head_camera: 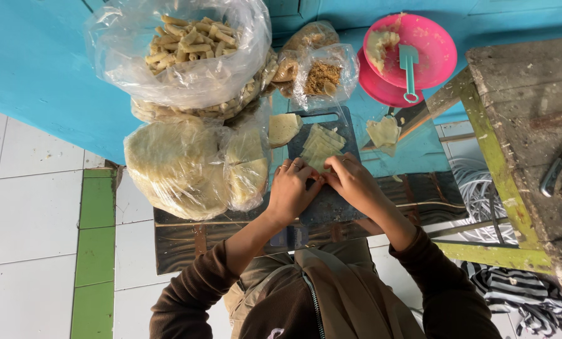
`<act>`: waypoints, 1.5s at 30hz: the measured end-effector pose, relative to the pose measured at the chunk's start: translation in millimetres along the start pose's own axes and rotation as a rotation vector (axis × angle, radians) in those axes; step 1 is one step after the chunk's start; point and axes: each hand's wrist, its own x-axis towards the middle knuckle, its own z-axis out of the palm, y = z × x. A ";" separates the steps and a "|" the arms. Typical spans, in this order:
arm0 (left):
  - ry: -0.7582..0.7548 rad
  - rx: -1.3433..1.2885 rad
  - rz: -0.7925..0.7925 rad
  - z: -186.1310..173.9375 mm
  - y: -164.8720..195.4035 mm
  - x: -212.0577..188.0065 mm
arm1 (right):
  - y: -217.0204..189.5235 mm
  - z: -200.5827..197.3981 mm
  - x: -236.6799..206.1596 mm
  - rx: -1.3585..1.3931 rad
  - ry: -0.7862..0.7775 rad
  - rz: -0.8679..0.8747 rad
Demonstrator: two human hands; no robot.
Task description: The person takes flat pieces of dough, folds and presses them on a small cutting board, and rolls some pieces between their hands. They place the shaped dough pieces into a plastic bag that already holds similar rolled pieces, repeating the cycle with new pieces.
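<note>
Both hands (pixel 322 188) on wrapper stack (pixel 322 147), cutting board (pixel 331 201), bagged rolls (pixel 187 50) behind

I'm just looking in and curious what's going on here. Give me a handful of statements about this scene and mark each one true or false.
1. Both hands, the left hand and the right hand, meet over the dark cutting board. True.
2. A stack of pale dough sheets lies on the board just beyond the fingers. True.
3. The pink plate holds a metal fork. False: a teal plastic spatula lies on it beside some filling.
4. The top clear bag holds rolled, tube-shaped pieces. True.
5. The knife is in the right hand. False: it lies on the wooden table, apart from both hands.
</note>
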 end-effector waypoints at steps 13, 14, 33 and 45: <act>-0.018 0.080 0.058 -5.2 6.7 -2.7 | 13.0 -15.4 -15.2 0.262 -0.047 0.087; -0.020 0.095 0.062 -4.1 7.2 -1.3 | 13.0 -15.0 -14.9 0.245 -0.038 0.067; -0.039 0.091 0.045 -3.7 7.6 -2.3 | 8.9 -25.4 -13.5 0.368 -0.122 0.167; -0.028 0.012 -0.033 3.4 3.8 -3.7 | 9.8 -19.1 -17.0 0.264 -0.053 0.084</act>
